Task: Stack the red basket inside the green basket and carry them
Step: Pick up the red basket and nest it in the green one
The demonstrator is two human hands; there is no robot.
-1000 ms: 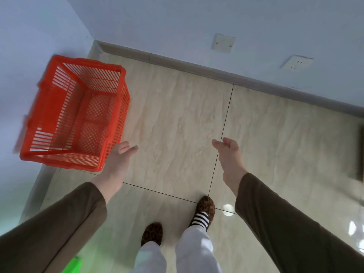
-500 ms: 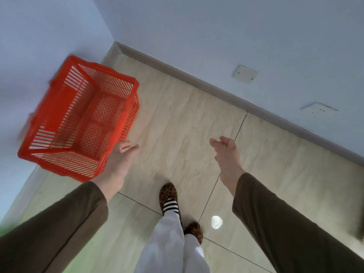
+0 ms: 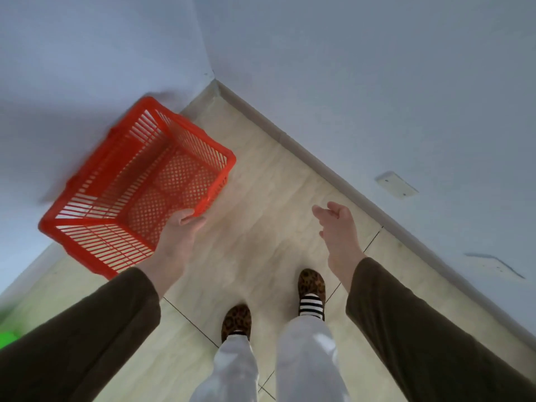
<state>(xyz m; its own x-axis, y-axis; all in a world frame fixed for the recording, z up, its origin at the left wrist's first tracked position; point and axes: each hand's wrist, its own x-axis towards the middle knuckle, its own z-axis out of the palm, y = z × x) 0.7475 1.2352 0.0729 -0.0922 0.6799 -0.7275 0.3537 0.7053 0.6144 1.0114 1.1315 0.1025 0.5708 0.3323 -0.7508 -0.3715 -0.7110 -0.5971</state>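
Observation:
The red basket (image 3: 139,187), made of slatted plastic, sits by the left wall near the room corner, its opening facing me. My left hand (image 3: 179,233) is at its near right rim. The fingers curl over the rim into the basket and the thumb stays outside. My right hand (image 3: 336,224) hovers over the floor to the right of the basket, holding nothing, fingers loosely apart. Only a blurred sliver of something green (image 3: 8,338) shows at the lower left edge, most likely the green basket; the rest is out of frame.
Two pale walls meet in a corner (image 3: 214,79) just beyond the basket, with a grey skirting board along the floor. Two wall plates (image 3: 396,184) sit low on the right wall. My feet (image 3: 311,288) stand on beige floor tiles.
The view has swung left, bringing the corner into sight. My left hand has reached the basket's rim and curled its fingers over it. My right hand stays open in the air.

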